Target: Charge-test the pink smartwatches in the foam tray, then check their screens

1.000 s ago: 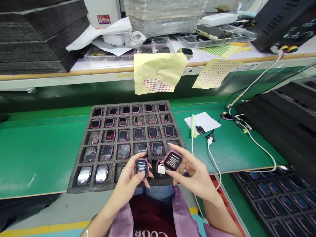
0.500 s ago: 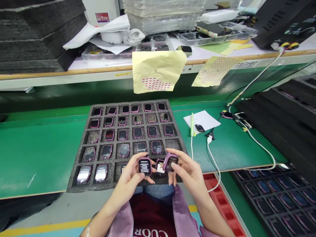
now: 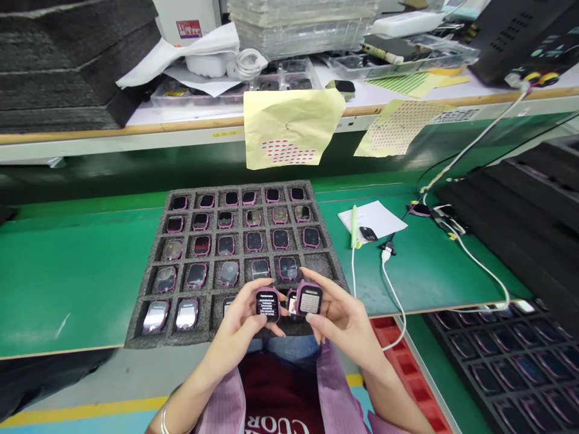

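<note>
Both hands hold purple-framed watch bodies over the front edge of a grey foam tray (image 3: 131, 334). My left hand (image 3: 242, 322) grips a watch with lines of white text on its dark screen (image 3: 267, 304). In my right hand (image 3: 341, 316) is another watch (image 3: 310, 299), its screen facing up with a pale block on it. A third lit watch (image 3: 292, 301) shows between them, partly covered by the right one. Purple watches lie in most of the tray's compartments; one at the right of the fourth row (image 3: 316, 264) has none.
A white paper (image 3: 382, 218) with a green pen-like tool (image 3: 354, 226) and cables lie to the right. Dark foam trays (image 3: 511, 199) are stacked at far right, above a tray of watches (image 3: 502, 355). A shelf (image 3: 181, 134) with yellow sheets (image 3: 289, 123) runs behind.
The watch in my right hand has turned to face the camera more, and its screen now shows a pale block. My right thumb has moved down to its lower edge.
</note>
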The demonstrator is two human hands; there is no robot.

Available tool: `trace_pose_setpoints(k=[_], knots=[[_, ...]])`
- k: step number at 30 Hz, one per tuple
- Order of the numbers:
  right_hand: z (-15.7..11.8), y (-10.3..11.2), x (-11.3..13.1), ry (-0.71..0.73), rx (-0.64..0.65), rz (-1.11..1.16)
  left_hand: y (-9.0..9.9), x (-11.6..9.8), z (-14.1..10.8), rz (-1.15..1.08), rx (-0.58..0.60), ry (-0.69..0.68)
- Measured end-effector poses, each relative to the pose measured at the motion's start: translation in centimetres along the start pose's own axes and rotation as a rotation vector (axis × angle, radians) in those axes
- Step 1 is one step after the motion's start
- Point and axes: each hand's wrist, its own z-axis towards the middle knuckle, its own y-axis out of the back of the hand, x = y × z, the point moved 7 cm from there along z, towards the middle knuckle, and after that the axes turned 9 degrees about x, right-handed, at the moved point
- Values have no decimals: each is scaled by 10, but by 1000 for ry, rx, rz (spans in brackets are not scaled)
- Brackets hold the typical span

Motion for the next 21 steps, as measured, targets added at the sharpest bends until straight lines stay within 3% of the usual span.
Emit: trace_pose_setpoints(k=[6,13,18,21], knots=[[-6,11,6,32,23,-112,-5,-7,0,4,12,-6],[-9,23,8,16,-70,-193,-5,-9,2,8,-28,9],[-11,29,14,44,-79,-227,-5,-8,1,-3,11,-19],[-8,40,17,41,-71,-362,-4,-8,2,-5,34,-41]])
